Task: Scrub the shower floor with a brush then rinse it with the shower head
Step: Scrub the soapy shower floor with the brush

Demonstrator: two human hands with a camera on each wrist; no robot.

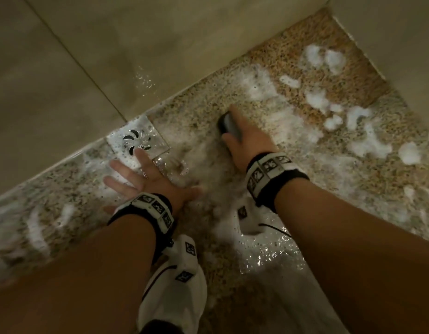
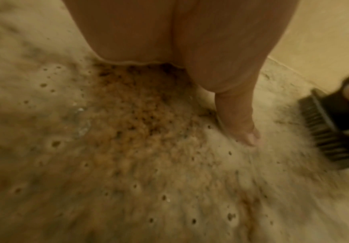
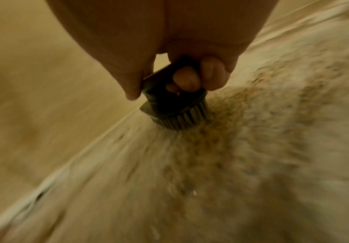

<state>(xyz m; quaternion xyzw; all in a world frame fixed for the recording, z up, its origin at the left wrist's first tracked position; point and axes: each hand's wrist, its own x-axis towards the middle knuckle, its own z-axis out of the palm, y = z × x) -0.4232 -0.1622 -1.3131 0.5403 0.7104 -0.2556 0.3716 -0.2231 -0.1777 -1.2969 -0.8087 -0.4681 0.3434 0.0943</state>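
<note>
Meanwhile, brush (image 1: pixel 229 126) is gripped by curled right hand (image 1: pixel 251 141), right of drain (image 1: pixel 137 141) | left hand (image 1: pixel 146 179) is pressed flat, fingers spread, on sudsy floor (image 1: pixel 341 165) beside drain

Wet speckled shower floor (image 1: pixel 293 194) carries foam patches (image 1: pixel 316 98), apparently soap, and a drain (image 1: pixel 137 139).

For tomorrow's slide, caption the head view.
Right hand scrubs the foamy shower floor with a brush.

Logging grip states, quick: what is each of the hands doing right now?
Left hand: open, fingers spread flat on the wet shower floor by the drain.
Right hand: closed around the brush, bristles on the floor.
</note>
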